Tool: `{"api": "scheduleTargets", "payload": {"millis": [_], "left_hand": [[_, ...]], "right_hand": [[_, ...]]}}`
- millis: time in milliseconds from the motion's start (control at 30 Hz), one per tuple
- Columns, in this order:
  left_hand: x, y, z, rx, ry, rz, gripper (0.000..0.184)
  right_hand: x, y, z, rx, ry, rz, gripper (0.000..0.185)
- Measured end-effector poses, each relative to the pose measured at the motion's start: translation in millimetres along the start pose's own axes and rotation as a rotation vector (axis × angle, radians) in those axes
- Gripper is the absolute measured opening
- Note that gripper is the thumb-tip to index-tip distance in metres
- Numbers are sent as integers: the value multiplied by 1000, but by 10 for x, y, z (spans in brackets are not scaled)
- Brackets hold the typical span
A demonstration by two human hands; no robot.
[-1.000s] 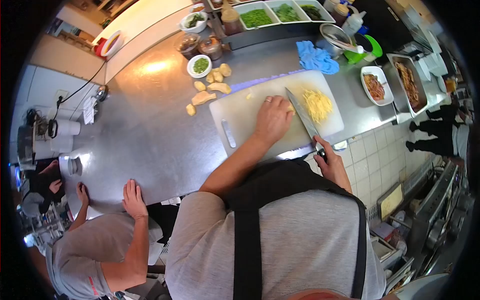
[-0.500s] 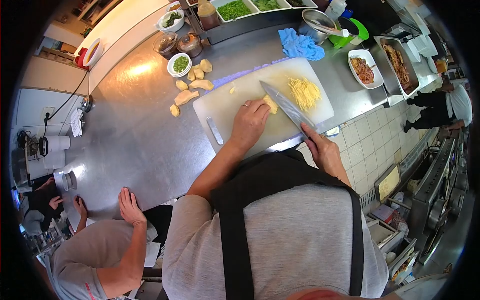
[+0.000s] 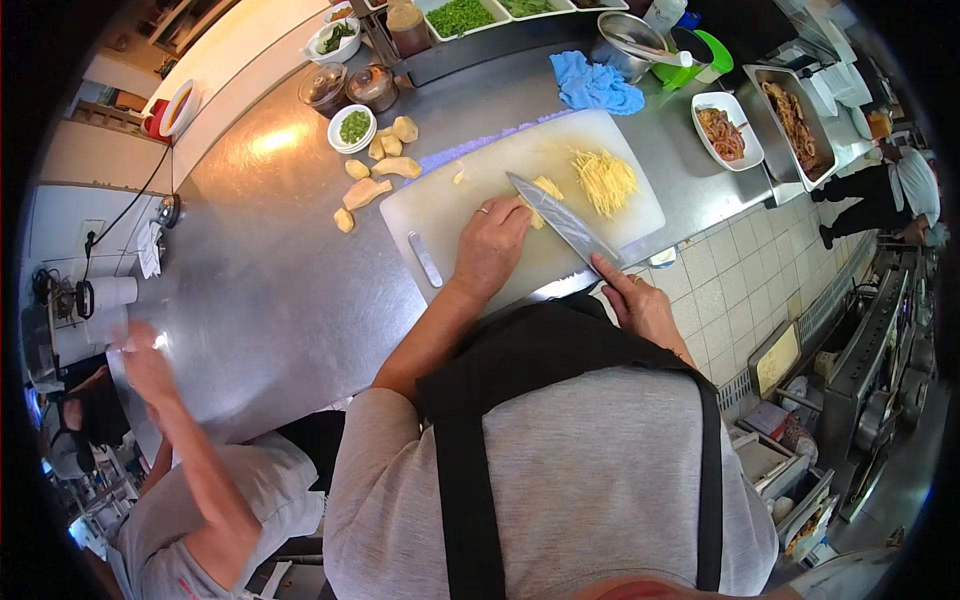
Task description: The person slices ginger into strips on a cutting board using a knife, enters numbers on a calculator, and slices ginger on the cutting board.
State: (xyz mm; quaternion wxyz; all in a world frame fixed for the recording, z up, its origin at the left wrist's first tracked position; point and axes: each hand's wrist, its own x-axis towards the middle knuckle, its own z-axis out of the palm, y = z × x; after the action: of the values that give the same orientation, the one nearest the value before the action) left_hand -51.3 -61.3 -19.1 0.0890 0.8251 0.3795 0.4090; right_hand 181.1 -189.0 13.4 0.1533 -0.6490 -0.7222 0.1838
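A white cutting board lies on the steel counter before me. My right hand grips a large kitchen knife, its blade slanting across the board. My left hand, fingers curled, presses down a pale yellow piece of ginger against the blade. Cut ginger lies just past the knife. Farther right on the board sits a pile of ginger shreds. A small scrap rests near the board's far left side. Several peeled ginger pieces lie on the counter left of the board.
Beyond the board are a blue cloth, a steel pot and a bowl of chopped greens. A white dish and steel tray hold cooked-looking strips. At left, a co-worker's arm reaches over the counter.
The knife and my left hand have shifted slightly left along the ginger. The co-worker's hand has lifted off the counter edge and swung left, blurred. The view has shifted slightly.
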Motion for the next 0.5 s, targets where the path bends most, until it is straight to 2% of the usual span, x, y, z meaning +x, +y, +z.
{"api": "scheduleTargets", "payload": {"millis": [133, 233, 333, 433, 500], "left_hand": [[-17, 2, -2, 6, -8, -8, 13], [-54, 13, -25, -16, -25, -28, 12], [-64, 1, -32, -43, -34, -52, 12], [16, 12, -26, -78, -76, -120, 19], [79, 32, -26, -69, -104, -174, 27]], "right_hand": [[-41, -91, -42, 19, 73, 26, 56], [-99, -52, 124, 57, -34, 25, 58], [-64, -53, 17, 162, 20, -18, 58], [-47, -107, -166, 454, -44, 232, 57], [-10, -171, -320, 476, -54, 337, 56]]}}
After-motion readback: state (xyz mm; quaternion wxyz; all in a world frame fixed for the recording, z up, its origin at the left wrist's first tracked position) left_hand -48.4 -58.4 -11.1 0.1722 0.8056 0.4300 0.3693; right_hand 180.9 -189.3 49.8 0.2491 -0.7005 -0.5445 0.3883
